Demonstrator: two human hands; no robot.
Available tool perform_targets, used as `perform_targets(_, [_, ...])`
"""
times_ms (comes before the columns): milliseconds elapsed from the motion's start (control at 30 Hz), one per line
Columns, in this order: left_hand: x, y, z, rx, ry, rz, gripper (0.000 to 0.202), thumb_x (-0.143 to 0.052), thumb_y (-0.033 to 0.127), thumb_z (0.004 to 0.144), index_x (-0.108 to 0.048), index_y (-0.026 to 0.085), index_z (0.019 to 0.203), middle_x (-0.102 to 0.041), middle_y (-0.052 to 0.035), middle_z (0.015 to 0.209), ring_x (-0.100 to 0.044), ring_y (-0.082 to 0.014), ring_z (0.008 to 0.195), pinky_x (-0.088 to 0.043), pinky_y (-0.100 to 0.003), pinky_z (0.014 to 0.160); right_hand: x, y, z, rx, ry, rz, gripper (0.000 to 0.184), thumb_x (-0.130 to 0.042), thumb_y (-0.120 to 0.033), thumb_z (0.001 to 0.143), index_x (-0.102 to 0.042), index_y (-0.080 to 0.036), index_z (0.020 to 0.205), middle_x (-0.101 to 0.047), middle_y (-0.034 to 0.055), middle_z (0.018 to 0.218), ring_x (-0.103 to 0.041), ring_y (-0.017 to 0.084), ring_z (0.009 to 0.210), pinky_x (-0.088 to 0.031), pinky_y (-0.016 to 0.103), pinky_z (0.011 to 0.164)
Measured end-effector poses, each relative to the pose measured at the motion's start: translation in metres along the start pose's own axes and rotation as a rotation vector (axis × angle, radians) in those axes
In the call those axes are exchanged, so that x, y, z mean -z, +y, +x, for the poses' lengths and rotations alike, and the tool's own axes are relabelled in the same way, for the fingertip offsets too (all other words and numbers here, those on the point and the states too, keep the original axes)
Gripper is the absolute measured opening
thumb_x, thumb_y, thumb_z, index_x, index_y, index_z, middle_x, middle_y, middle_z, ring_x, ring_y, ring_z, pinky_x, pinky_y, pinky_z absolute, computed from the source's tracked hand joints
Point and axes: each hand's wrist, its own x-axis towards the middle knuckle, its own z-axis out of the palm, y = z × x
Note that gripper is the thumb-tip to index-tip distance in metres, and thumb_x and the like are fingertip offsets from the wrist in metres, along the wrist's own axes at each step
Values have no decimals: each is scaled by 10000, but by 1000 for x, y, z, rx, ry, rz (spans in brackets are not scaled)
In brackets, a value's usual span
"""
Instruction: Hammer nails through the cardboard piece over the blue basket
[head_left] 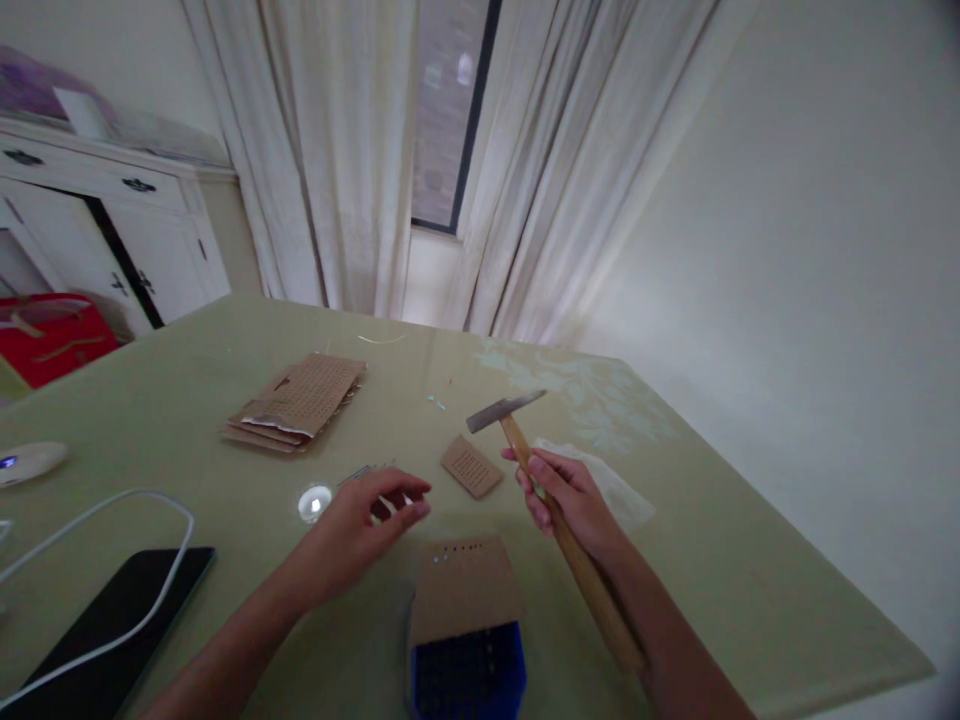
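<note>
Right hand: your right hand (566, 495) is wrapped round the wooden handle of a hammer (581, 570), thumb lying along it.
Hammer: raised over the table, metal head at the far end, handle slanting back beside your right forearm.
Left hand: your left hand (367, 525) is half open, fingers curled with a gap to the thumb; you have nothing visible in it.
Blue box: right in front of you, between your forearms, the blue box (514, 650) has its near part uncovered, its inside dark.
Cardboard panel: the brown panel (465, 590) covers the box's far part, a row of small holes near its far edge.
Small card: beyond the box, between your hands, lies a cardboard piece (471, 467) marked with rows of dots.
Thin metal pieces: a few (365, 470) lie just behind your left hand, too small to name surely.
Plastic: a clear sheet or bag (615, 490) lies behind your right hand.
Cardboard stack: dotted sheets (307, 400) lie farther off, left.
</note>
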Motion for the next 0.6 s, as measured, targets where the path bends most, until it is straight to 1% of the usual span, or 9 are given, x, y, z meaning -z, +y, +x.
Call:
perform_targets(33, [0,-7,5,15,108,105,354,-566,483,1034,-796,224,1111,-808,-78,1068,-748,-239,886,-592,-360,808,3,10,10,4,16,42,448,-870,-536,869,-806,-140,1070,-606,-19,782,-443,46,448,-351,186,362])
perform_targets(67, [-1,-13,9,29,176,178,346,-550,455,1035,-793,212,1070,-801,-87,1047,-741,-250,878,-580,-382,829,5,19,18,6,26,72,479,-887,-560,839,-816,-140,1057,-590,-27,762,-419,39,439,-336,178,352])
perform_targets(133, [-4,-24,14,48,231,272,312,-552,409,1020,-789,206,1036,-784,-97,1037,-731,-269,896,-558,-413,876,10,36,28,0,43,117,507,-903,-591,799,-827,-144,1027,-569,-38,745,-397,30,437,-321,164,344])
perform_targets(267, [-12,-34,19,56,210,352,251,-574,353,989,-788,225,961,-747,-93,988,-709,-300,946,-534,-419,893,22,58,30,-44,55,186,500,-930,-595,760,-831,-145,956,-554,-45,735,-375,21,433,-320,150,333])
perform_targets(367, [-16,-35,21,40,181,386,242,-548,279,978,-756,238,861,-727,-90,954,-681,-305,956,-514,-421,902,28,63,27,-67,55,226,502,-937,-590,754,-831,-147,963,-553,-45,743,-361,17,434,-319,146,329])
perform_targets(433, [-16,-34,22,30,175,398,241,-528,249,975,-729,233,844,-725,-97,948,-656,-308,944,-501,-434,906,29,62,26,-77,47,248,481,-923,-567,785,-830,-148,1003,-563,-37,763,-367,20,445,-330,145,339])
perform_targets(500, [-15,-29,21,17,177,397,237,-507,269,1000,-710,226,884,-728,-100,961,-641,-302,941,-500,-431,904,28,60,24,-83,34,263,461,-901,-544,823,-827,-150,1051,-571,-32,776,-368,23,451,-338,146,348])
perform_targets(533, [-14,-25,19,8,183,361,237,-500,297,1022,-710,224,942,-732,-95,980,-640,-290,936,-505,-416,893,26,59,23,-84,27,269,458,-895,-537,833,-826,-150,1069,-574,-31,779,-368,24,452,-338,147,348])
perform_targets(600, [-13,-12,13,-19,183,200,256,-492,366,1069,-707,230,1096,-739,-75,1030,-651,-254,934,-518,-369,866,24,58,22,-87,16,279,462,-891,-537,838,-825,-151,1083,-579,-29,783,-375,26,452,-337,150,346])
